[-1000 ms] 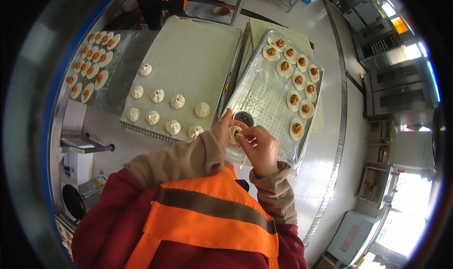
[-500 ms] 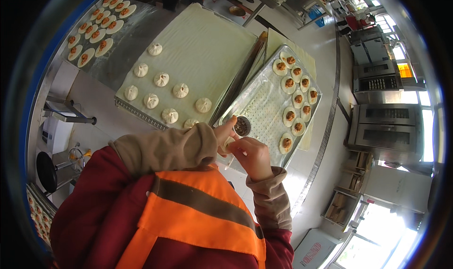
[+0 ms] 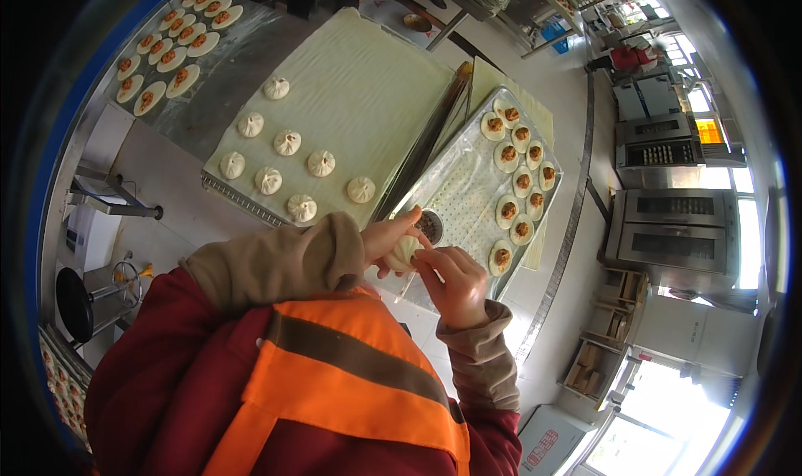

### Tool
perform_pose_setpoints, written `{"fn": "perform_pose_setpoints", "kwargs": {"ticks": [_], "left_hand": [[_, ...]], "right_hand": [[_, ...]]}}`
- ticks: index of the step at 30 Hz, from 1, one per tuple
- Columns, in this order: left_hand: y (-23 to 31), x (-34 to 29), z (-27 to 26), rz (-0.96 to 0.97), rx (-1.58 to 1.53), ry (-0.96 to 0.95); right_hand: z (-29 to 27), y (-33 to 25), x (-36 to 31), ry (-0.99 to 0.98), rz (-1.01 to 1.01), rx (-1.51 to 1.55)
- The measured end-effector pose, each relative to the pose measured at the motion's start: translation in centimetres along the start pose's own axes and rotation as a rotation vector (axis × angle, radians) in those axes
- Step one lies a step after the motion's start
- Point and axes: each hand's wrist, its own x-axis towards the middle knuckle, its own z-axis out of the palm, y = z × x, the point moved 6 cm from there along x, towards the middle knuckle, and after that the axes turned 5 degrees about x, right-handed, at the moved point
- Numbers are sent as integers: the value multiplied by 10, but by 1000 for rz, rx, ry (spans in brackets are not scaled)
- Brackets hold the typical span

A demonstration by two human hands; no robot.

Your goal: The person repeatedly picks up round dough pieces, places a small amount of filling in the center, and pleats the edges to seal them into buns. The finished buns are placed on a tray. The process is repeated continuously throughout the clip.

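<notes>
A pale, pleated steamed bun rests in my left hand, its fingers curled round it in front of my orange apron. My right hand pinches the dough at the bun's right edge with thumb and fingers. Just beyond my fingertips, a small round bowl of dark, crumbly stuff stands on a perforated metal tray. Several flat dough rounds with orange-brown filling lie along that tray's right side. Shaped buns sit apart on a cloth-lined tray to the left.
More filled dough rounds lie on a metal table at the far left. A round black stool seat stands at the lower left. Ovens line the right wall. A person in red is far off at the upper right.
The bun in my left hand has turned into fuller view, its pleats now showing. My right hand still pinches at it, a little further right. My left sleeve now covers one tray bun.
</notes>
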Motion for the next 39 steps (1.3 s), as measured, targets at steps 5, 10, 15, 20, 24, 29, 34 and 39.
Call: {"fn": "perform_pose_setpoints", "kwargs": {"ticks": [5, 10, 15, 20, 24, 29, 34, 39], "left_hand": [[-14, 6, 6, -209, -142, -131], [-11, 4, 4, 90, -464, 167], [-20, 0, 10, 119, -385, 110], [-21, 1, 8, 129, -328, 239], [-25, -2, 19, -83, -147, 68], [-26, 0, 20, -49, -226, 121], [-30, 5, 20, 36, -136, 54], [-34, 6, 22, 77, -208, 111]], "right_hand": [[9, 3, -2, -70, 155, 84], [16, 33, -22, 21, 655, 564], [14, 13, -22, -57, 308, 238], [14, 23, -27, -27, 521, 423], [8, 8, -29, -218, 227, 198], [17, 20, -36, -127, 532, 399], [3, 9, -39, -158, 331, 271], [11, 18, -46, -122, 555, 351]]}}
